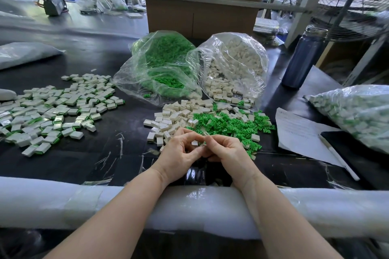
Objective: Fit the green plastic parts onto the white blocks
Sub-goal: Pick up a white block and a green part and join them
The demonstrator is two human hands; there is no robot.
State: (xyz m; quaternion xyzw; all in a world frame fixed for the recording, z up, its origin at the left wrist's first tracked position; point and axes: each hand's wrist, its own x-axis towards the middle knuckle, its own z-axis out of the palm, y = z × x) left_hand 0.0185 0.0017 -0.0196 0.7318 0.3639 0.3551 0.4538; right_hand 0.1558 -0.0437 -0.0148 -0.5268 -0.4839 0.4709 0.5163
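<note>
- Pinching a white block (194, 143) at frame centre, the left hand (179, 153) and right hand (228, 151) met fingertip to fingertip, fingers narrow.
- Green parts (229, 125) lay just above; they looked light, stiff, and small, best gripped by the edges.

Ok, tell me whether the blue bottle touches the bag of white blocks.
Apart. The head view shows dark table between the blue bottle and the bag of white blocks.

Bright even daylight, glare on plastic bags (235, 63), wide-angle edge distortion
</note>
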